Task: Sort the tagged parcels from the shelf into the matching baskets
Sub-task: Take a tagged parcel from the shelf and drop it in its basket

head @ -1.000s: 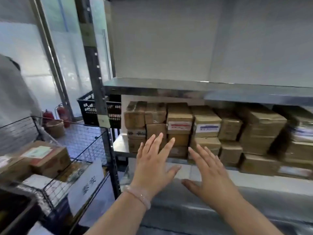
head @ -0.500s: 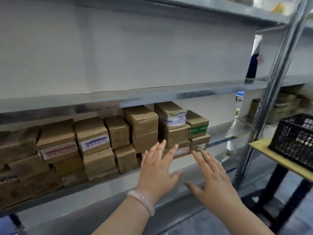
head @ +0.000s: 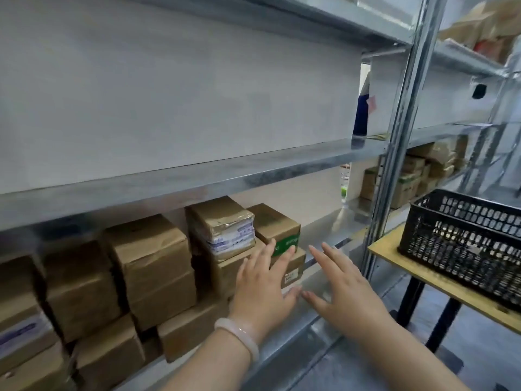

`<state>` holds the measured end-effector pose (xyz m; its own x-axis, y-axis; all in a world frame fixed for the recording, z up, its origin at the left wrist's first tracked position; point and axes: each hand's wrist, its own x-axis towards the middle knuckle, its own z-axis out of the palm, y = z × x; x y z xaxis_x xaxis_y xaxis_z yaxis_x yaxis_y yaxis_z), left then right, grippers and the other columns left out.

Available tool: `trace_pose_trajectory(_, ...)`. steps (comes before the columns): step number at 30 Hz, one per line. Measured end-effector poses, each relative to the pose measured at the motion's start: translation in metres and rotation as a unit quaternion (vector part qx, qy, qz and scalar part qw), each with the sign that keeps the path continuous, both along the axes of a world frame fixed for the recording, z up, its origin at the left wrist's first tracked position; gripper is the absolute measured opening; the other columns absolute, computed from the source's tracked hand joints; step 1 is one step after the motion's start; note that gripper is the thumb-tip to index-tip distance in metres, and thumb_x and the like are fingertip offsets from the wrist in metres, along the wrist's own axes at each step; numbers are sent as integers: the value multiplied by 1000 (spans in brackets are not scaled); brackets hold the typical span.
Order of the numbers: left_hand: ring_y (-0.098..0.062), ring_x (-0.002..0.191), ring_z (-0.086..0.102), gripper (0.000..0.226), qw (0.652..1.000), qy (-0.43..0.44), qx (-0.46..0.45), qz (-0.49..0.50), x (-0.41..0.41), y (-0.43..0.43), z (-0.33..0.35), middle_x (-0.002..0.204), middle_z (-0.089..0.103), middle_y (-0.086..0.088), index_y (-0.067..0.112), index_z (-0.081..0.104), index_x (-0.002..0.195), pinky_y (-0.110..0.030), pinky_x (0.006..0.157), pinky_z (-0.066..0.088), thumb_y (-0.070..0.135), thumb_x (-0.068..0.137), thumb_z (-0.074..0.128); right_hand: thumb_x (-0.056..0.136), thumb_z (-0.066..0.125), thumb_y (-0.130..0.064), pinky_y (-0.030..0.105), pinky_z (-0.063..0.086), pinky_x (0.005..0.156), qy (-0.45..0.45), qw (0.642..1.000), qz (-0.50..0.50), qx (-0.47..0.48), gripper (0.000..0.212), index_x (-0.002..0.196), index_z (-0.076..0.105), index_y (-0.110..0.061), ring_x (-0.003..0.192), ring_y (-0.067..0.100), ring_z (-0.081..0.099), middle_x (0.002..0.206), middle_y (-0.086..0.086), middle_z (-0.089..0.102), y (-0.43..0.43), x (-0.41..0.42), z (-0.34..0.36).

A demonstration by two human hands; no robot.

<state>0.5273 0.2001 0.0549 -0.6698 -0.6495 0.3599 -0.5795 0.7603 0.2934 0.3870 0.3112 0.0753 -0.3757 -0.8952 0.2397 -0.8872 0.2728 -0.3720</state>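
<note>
Right, biggest first: a galvanised metal shelf [head: 169, 187] fills most of the view, w/ a steel upright [head: 400, 136] at its right end. The upper level shows only a white back panel. The lower level holds brown cardboard parcels [head: 149, 266], stacked two or three high, from the left edge to approx. the middle. More parcels [head: 408, 182] sit in the next bay, beyond the upright.

To the right, near the upright, stands a yellow-topped table [head: 389, 249] on black legs. A black plastic basket [head: 465, 246] w/ slotted walls sits on it; contents can't be made out.

Both hands are stretched toward the lower level, backs up, fingers straight & spread, grasping nothing. The left hand [head: 262, 294] is in front of the right end of the stack. Its fingertips overlap the green-tagged parcel [head: 277, 230], which is the top box at that end; contact or not, can't tell. The right hand [head: 346, 292] hovers just beside it, over the bare shelf edge. The thumbs nearly meet.

Left of the green-tagged parcel is a taped parcel w/ a white & blue label [head: 225, 227]. Under it lies a box w/ a small white sticker [head: 294, 266].

A pale bracelet [head: 239, 334] is on the left wrist.
</note>
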Motion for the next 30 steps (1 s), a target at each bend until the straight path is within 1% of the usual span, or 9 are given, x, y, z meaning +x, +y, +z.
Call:
trace_pose_trajectory(8, -18, 153, -1, 69, 1000, -11, 20, 3, -66, -57, -9, 167, 0, 7, 46, 7, 155, -39, 122, -1, 57, 98, 44, 89, 57, -54, 33, 16, 119, -53, 998, -9, 18, 78, 149, 8, -48, 146, 6, 3, 159, -19, 3, -56, -72, -21)
trace_pose_trajectory(11, -18, 153, -3, 69, 999, -22, 26, 33, -85, -77, -14, 167, -1, 7, 45, 8, 156, -39, 122, -1, 57, 98, 43, 89, 58, -52, 33, 20, 118, -77, 997, 0, 2, 76, 150, 12, -45, 146, 6, 9, 159, -18, 7, -88, -102, -23)
trace_pose_trajectory(14, -17, 153, -4, 69, 997, -8, 41, 71, -105, -97, -17, 167, -1, 7, 46, 9, 155, -38, 121, -2, 56, 98, 45, 90, 56, -50, 34, 23, 116, -100, 994, 42, -5, 72, 149, 16, -44, 145, 8, 14, 159, -16, 14, -126, -128, -26)
trace_pose_trajectory(17, -15, 152, -5, 68, 990, 14, 66, 122, -124, -111, -18, 166, -2, 11, 48, 8, 154, -34, 115, -6, 56, 98, 45, 90, 58, -48, 35, 25, 116, -140, 986, 85, 9, 70, 149, 18, -44, 144, 10, 20, 158, -14, 20, -164, -154, -30)
trace_pose_trajectory(20, -14, 152, -6, 67, 981, 30, 86, 169, -140, -122, -17, 166, -2, 12, 50, 9, 154, -37, 120, 0, 55, 98, 46, 90, 61, -45, 33, 27, 114, -183, 977, 112, -4, 68, 148, 26, -37, 142, 12, 28, 155, -9, 30, -202, -178, -27)
trace_pose_trajectory(22, -14, 152, -5, 67, 976, 36, 90, 197, -149, -126, -17, 166, -1, 13, 50, 9, 154, -40, 122, 6, 54, 98, 47, 89, 63, -44, 33, 30, 112, -235, 964, 124, -9, 69, 148, 30, -32, 140, 14, 31, 153, -6, 34, -227, -189, -27)
trace_pose_trajectory(25, -13, 152, -4, 67, 965, 40, 96, 239, -161, -126, -20, 165, 0, 14, 50, 9, 153, -38, 122, 9, 53, 98, 47, 86, 65, -48, 37, 35, 108, -303, 941, 142, 40, 77, 150, 27, -30, 139, 20, 34, 155, -1, 32, -260, -193, -36)
trace_pose_trajectory(28, -13, 152, -3, 68, 955, 30, 89, 282, -169, -121, -25, 166, 0, 13, 50, 7, 154, -36, 122, 6, 55, 98, 46, 80, 69, -54, 42, 41, 107, -420, 891, 134, 109, 90, 152, 21, -29, 134, 29, 43, 153, 6, 34, -284, -196, -47)
trace_pose_trajectory(30, -13, 153, -2, 68, 948, 28, 88, 306, -173, -118, -26, 166, 2, 12, 49, 8, 154, -36, 122, 7, 55, 98, 46, 72, 73, -56, 43, 46, 102, -467, 862, 132, 149, 99, 151, 20, -29, 123, 28, 53, 145, 8, 45, -297, -198, -52)
